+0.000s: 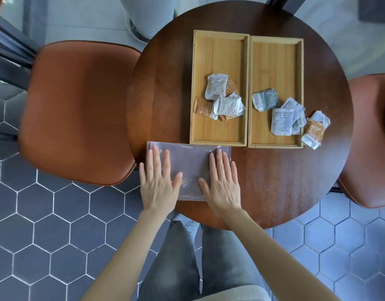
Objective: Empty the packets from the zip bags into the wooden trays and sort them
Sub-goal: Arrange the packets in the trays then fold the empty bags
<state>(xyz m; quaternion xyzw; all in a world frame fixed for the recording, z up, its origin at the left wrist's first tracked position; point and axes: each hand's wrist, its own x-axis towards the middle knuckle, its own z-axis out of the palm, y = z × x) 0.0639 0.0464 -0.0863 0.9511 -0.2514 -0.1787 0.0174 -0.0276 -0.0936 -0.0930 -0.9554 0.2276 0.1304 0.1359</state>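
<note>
A clear zip bag (188,161) lies flat near the front left edge of the round table, looking empty. My left hand (158,183) and my right hand (223,184) both press flat on it, fingers spread. Two wooden trays stand side by side behind it. The left tray (217,51) holds several white and orange packets (222,98). The right tray (276,57) holds a grey packet (265,100) and white packets (284,119). Some packets (314,130), white and orange, lie over the right tray's edge on the table.
The dark round table (274,181) stands on a hexagon-tiled floor. A brown chair seat (78,109) is at the left, another chair (370,137) at the right. A pale round base (143,16) stands beyond the table. My grey-trousered legs are below the table edge.
</note>
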